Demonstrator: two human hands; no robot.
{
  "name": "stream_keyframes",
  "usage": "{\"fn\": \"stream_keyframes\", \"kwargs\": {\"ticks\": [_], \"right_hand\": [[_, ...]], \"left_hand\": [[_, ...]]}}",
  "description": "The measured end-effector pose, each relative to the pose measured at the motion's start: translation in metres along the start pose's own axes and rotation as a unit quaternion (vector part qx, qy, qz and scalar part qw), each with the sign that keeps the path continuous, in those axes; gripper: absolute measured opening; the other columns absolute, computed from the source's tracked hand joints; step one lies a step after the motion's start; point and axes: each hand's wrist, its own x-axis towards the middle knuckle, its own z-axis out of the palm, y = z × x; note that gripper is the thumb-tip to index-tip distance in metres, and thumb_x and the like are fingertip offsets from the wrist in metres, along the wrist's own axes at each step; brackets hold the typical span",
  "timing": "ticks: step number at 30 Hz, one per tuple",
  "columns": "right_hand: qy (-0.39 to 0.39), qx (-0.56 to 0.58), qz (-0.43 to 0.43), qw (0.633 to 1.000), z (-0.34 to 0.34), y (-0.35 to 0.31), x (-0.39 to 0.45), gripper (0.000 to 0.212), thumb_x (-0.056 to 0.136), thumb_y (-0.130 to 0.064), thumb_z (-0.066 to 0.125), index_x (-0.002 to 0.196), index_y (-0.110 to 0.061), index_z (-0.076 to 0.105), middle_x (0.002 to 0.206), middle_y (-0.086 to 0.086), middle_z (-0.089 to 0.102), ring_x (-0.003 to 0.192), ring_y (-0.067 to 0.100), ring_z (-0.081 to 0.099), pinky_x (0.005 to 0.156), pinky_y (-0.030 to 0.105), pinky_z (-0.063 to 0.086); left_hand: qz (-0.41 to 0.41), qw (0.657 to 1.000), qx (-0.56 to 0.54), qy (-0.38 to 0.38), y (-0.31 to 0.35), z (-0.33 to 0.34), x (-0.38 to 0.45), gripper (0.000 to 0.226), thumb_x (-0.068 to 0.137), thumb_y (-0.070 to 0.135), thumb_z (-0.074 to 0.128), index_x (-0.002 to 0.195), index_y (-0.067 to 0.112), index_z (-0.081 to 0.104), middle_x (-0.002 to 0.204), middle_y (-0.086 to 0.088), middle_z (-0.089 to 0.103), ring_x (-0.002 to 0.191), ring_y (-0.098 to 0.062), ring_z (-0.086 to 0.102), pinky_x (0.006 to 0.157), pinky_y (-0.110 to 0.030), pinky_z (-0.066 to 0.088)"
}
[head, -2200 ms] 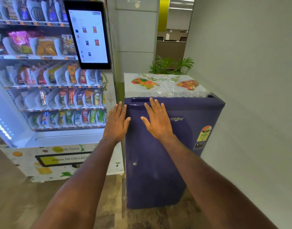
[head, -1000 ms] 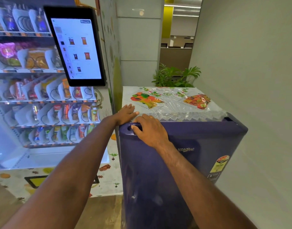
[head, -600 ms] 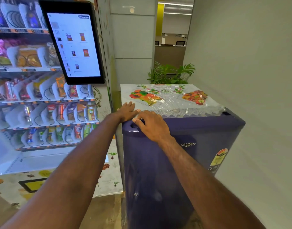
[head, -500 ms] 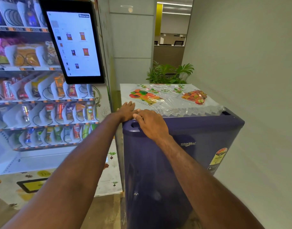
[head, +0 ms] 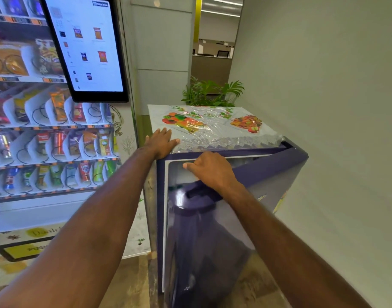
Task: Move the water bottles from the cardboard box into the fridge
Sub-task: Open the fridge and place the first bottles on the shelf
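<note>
A small purple fridge (head: 279,165) stands against the right wall, with a flowered plastic cover (head: 212,127) on its top. Its door (head: 203,241) is swung partly out towards me, hinged on the right, and a white inner edge shows at the top left. My right hand (head: 210,170) grips the top edge of the door near its handle recess. My left hand (head: 161,141) lies flat, fingers apart, on the front left corner of the fridge top. No water bottles or cardboard box are in view.
A snack vending machine (head: 53,138) with a touch screen (head: 86,47) fills the left side, close beside the fridge. A grey wall (head: 334,107) runs along the right. A green plant (head: 210,92) stands behind the fridge. Brown floor lies below.
The fridge door, closed before, has swung out towards me with my right hand on its top edge. My left hand stays pressed on the fridge top.
</note>
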Motion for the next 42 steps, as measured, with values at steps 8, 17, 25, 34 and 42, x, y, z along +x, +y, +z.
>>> {"fn": "stream_keyframes", "kwargs": {"ticks": [8, 17, 25, 34, 42], "right_hand": [[-0.013, -0.287, 0.097, 0.953, -0.035, 0.054, -0.008, 0.042, 0.091, -0.036, 0.058, 0.127, -0.014, 0.059, 0.135, 0.015, 0.055, 0.127, 0.037, 0.048, 0.105, 0.05, 0.038], [-0.037, -0.249, 0.238, 0.938, -0.046, 0.121, -0.031, 0.096, 0.092, -0.042, 0.06, 0.158, 0.0, 0.004, 0.165, 0.025, -0.001, 0.153, 0.041, -0.001, 0.121, 0.061, 0.009], [-0.029, -0.206, 0.224, 0.952, -0.066, 0.169, -0.057, 0.104, 0.093, -0.055, 0.058, 0.159, -0.007, -0.006, 0.166, 0.021, -0.007, 0.153, 0.041, -0.006, 0.121, 0.06, 0.004], [0.02, -0.247, 0.292, 0.924, -0.077, 0.219, -0.059, 0.091, 0.1, -0.038, 0.056, 0.158, -0.005, -0.006, 0.164, 0.027, 0.004, 0.152, 0.042, 0.012, 0.122, 0.049, 0.017], [0.044, -0.319, 0.297, 0.899, -0.085, 0.244, -0.068, 0.093, 0.099, -0.049, 0.054, 0.157, 0.001, 0.001, 0.157, 0.034, 0.024, 0.144, 0.046, 0.031, 0.117, 0.051, 0.029]], "left_hand": [[0.054, 0.987, 0.122, 0.085, 0.022, -0.007, -0.018, 0.064, 0.106, 0.056, 0.024, 0.159, 0.021, 0.023, 0.167, -0.006, 0.021, 0.155, -0.028, 0.016, 0.124, -0.059, 0.006], [0.053, 0.987, 0.117, 0.093, 0.058, 0.02, -0.036, 0.071, 0.104, 0.061, 0.017, 0.158, 0.016, 0.025, 0.166, -0.01, 0.024, 0.154, -0.029, 0.02, 0.125, -0.053, 0.01], [0.046, 0.987, 0.13, 0.083, 0.062, 0.022, -0.038, 0.071, 0.104, 0.06, 0.017, 0.159, 0.016, 0.023, 0.167, -0.01, 0.021, 0.154, -0.029, 0.019, 0.125, -0.052, 0.013], [0.049, 0.988, 0.126, 0.08, 0.06, 0.022, -0.038, 0.074, 0.102, 0.063, 0.016, 0.159, 0.017, 0.022, 0.167, -0.009, 0.02, 0.155, -0.029, 0.017, 0.125, -0.052, 0.013], [0.051, 0.987, 0.125, 0.085, 0.06, 0.023, -0.04, 0.079, 0.098, 0.067, 0.011, 0.16, 0.018, 0.021, 0.168, -0.008, 0.018, 0.155, -0.028, 0.015, 0.125, -0.051, 0.012]]}}
